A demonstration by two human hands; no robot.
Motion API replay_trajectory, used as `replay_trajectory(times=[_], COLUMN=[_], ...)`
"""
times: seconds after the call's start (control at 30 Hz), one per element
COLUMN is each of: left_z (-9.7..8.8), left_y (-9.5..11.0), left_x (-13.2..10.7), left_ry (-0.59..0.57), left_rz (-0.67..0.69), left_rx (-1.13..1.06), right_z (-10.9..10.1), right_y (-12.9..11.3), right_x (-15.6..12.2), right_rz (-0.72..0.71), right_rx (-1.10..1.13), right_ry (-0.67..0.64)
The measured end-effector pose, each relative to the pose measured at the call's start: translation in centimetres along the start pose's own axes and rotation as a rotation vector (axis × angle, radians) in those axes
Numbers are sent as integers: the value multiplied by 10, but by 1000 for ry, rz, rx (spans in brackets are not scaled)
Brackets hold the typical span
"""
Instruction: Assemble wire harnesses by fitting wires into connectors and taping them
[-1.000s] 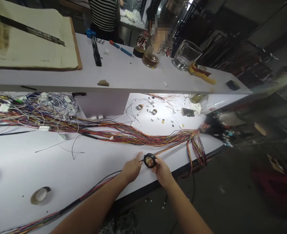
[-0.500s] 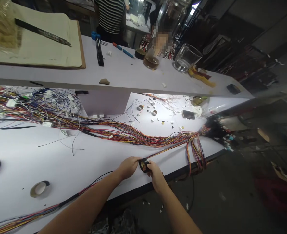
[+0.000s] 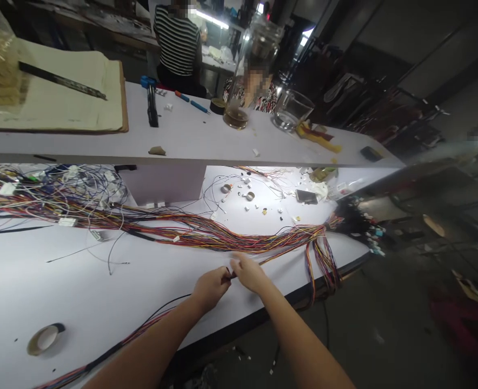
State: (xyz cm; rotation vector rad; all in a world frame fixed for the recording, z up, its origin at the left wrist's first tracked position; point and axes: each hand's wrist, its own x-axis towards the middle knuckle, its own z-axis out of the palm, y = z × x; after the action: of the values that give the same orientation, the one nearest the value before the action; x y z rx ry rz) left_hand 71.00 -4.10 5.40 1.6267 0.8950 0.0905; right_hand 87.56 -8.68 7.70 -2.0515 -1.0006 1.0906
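My left hand (image 3: 211, 289) is closed around a thin wire bundle (image 3: 270, 259), just in front of the long thick harness. Close against it on the right, my right hand (image 3: 249, 274) has its fingers curled over the same bundle. A short dark wrapped stretch shows between the two hands. The black tape roll seen earlier does not show now; fingers may hide it. The thin bundle's left part, with red and black wires (image 3: 150, 323), trails down the table toward the lower left.
The thick wire harness (image 3: 206, 232) runs across the table, with tangled white connectors (image 3: 67, 222) at left. A nearly used-up tape roll (image 3: 45, 339) lies at lower left. Above, a shelf (image 3: 198, 146) carries a notebook (image 3: 77, 108), glass jar (image 3: 236, 116) and glass cup (image 3: 290, 116). Two people are beyond.
My right hand has turned over and moved up and left against my left hand; the black tape roll has gone out of sight. The whole view has shifted slightly.
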Motion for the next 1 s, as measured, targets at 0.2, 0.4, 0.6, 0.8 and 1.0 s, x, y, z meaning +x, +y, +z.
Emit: replay_trajectory(times=[0.2, 0.4, 0.6, 0.8, 1.0], left_z=[-7, -17, -6, -16, -17], left_y=[-4, -4, 0, 1, 3], left_x=[-2, 12, 7, 14, 32], left_ry=[-28, -101, -25, -88, -339], left_rz=[19, -92, -71, -153, -264], left_rx=[-101, -206, -90, -116, -97], right_z=[21, -18, -2, 18, 34], right_y=[-19, -6, -18, -17, 30], right_x=[15, -53, 5, -2, -61], right_rz=[23, -99, -16, -8, 197], right_rx=[121, 99, -2, 223, 500], right_ry=[-160, -68, -1, -75, -72])
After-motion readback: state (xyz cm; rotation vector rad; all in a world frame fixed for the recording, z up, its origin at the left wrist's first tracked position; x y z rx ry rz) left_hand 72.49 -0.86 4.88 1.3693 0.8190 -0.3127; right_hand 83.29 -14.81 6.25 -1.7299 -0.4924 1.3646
